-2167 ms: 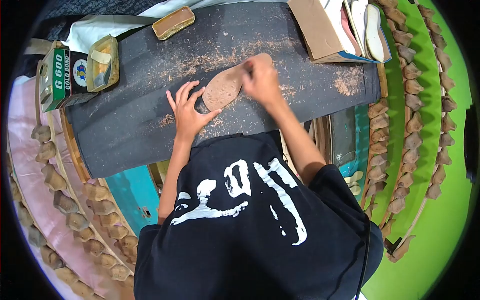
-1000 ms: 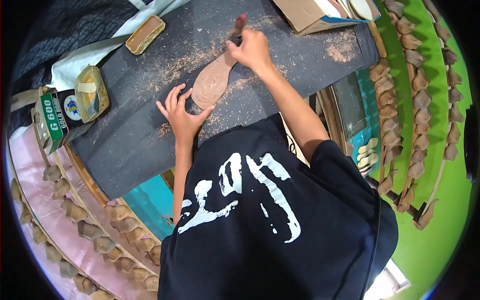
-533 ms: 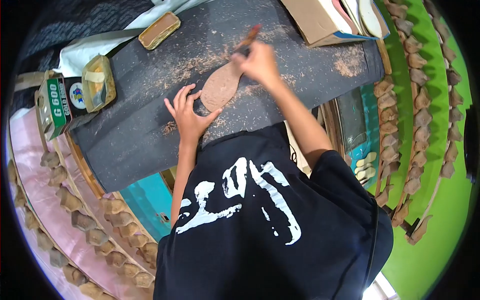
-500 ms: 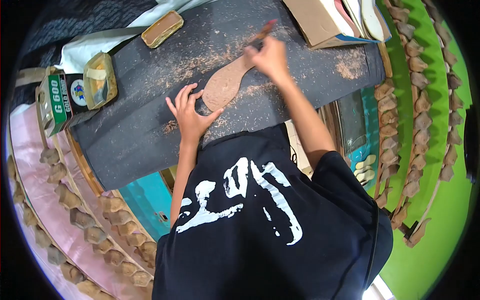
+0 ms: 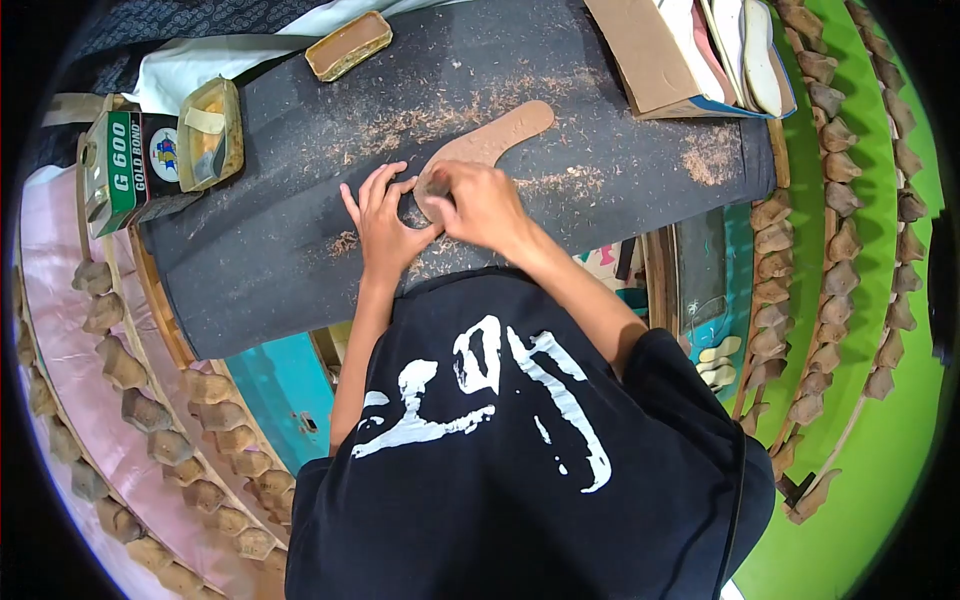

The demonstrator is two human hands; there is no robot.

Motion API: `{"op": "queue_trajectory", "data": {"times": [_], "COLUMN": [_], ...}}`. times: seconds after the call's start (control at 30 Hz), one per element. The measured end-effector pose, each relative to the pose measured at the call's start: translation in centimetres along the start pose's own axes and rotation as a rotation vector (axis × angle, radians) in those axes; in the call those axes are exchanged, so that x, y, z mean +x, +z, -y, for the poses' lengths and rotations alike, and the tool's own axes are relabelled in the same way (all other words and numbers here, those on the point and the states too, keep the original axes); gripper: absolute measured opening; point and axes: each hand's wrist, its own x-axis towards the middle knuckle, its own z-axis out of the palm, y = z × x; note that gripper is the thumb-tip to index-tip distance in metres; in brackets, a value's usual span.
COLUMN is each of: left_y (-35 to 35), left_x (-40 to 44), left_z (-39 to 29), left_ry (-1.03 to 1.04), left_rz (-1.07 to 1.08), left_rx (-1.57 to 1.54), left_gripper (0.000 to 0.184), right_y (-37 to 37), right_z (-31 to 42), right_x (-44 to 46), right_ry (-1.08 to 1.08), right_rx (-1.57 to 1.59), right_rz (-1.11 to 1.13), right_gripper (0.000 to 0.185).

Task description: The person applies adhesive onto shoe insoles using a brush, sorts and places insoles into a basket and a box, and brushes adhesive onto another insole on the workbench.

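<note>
A brown sole-shaped piece (image 5: 515, 125) lies on the dark cloth, its narrow end pointing up and right. My left hand (image 5: 388, 222) braces the wide end, thumb and index finger at its edges and the other fingers spread. Over that same wide end, my right hand (image 5: 485, 208) is closed around a small hand tool (image 5: 437, 187). Only a dark part of the tool shows between the fingers, and its exact kind is unclear. Pale brown shavings (image 5: 400, 130) are scattered around the sole.
At the left stand a G 600 Gold Bond can (image 5: 125, 165) and a yellowish tub (image 5: 228, 150). A shallow brown-filled container (image 5: 348, 45) sits at the back. A cardboard box (image 5: 640, 60) holds soles at the back right. Racks of wooden shoe lasts (image 5: 840, 205) line both sides.
My right hand has moved with its tool from the narrow end down and left to the wide end. My left hand stays at the sole's edge. The view has shifted slightly.
</note>
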Motion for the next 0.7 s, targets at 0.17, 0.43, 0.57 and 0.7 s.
{"op": "queue_trajectory", "data": {"times": [0.17, 0.43, 0.57, 0.7], "left_y": [-0.5, -0.5, -0.4, -0.1], "left_x": [0.1, 0.2, 0.1, 0.1], "left_z": [-0.3, -0.6, -0.5, -0.3], "left_ry": [0.001, -0.02, -0.023, -0.015], "left_rz": [-0.004, 0.01, -0.005, 0.002], "left_rx": [-0.026, -0.011, -0.019, 0.026], "left_gripper": [0.075, 0.076, 0.075, 0.075], "right_y": [-5.8, -9.4, -2.2, 0.0], "right_z": [-10.9, -10.4, -4.5, -1.2], "right_x": [2.7, 2.9, 1.2, 0.1], "right_ry": [0.258, 0.18, -0.152, -0.168], "right_rx": [-0.37, -0.386, -0.28, -0.054], "right_rz": [-0.329, -0.442, -0.338, -0.134], "right_gripper": [0.035, 0.022, 0.021, 0.022]}}
